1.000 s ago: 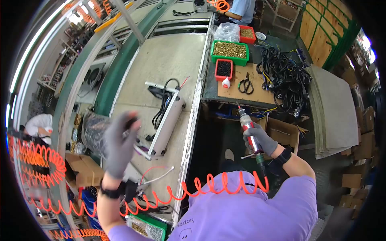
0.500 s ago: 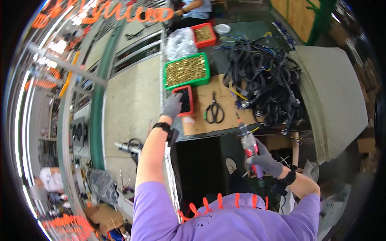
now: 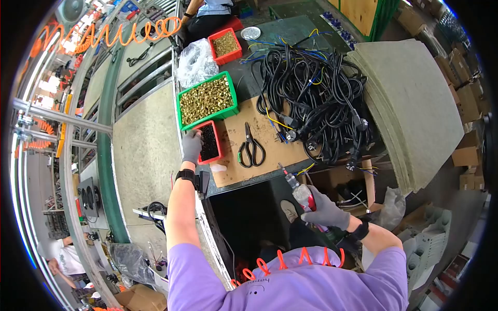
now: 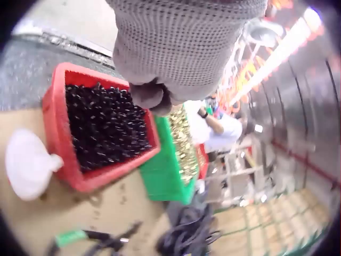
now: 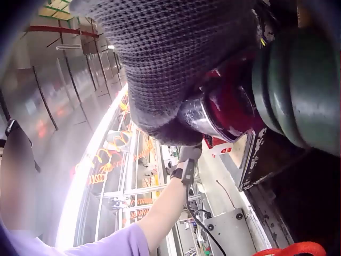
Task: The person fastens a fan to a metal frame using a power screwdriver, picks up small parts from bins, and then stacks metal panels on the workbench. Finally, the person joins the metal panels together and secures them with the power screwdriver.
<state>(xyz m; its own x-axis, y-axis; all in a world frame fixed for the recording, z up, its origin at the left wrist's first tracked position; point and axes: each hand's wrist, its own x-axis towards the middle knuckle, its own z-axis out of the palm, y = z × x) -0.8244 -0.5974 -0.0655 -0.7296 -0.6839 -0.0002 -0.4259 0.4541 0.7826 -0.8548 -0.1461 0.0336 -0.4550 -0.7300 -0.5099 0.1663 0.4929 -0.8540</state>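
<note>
My gloved left hand [image 3: 192, 146] is at the left rim of a small red bin [image 3: 220, 147] of black screws. In the left wrist view the curled fingers [image 4: 152, 96] hang over the bin's upper corner; whether they pinch a screw is hidden. My right hand [image 3: 327, 208] grips a red and silver power screwdriver [image 3: 302, 196], its bit pointing up and left at the bench edge. The right wrist view shows the glove [image 5: 170, 64] wrapped around the tool's red body [image 5: 232, 101]. Black-handled scissors [image 3: 251, 150] lie on cardboard right of the bin.
A green bin [image 3: 234, 98] of brass parts adjoins the red bin. Black power cables [image 3: 311, 98] are heaped to the right, beside stacked grey sheets [image 3: 410, 98]. A conveyor [image 3: 145, 150] runs along the left. An orange coiled hose [image 3: 280, 259] crosses my front.
My left hand moved from above the conveyor to the red bin, then from over its screws to its left rim. The screwdriver stays in my right hand. The view has swung toward the bench.
</note>
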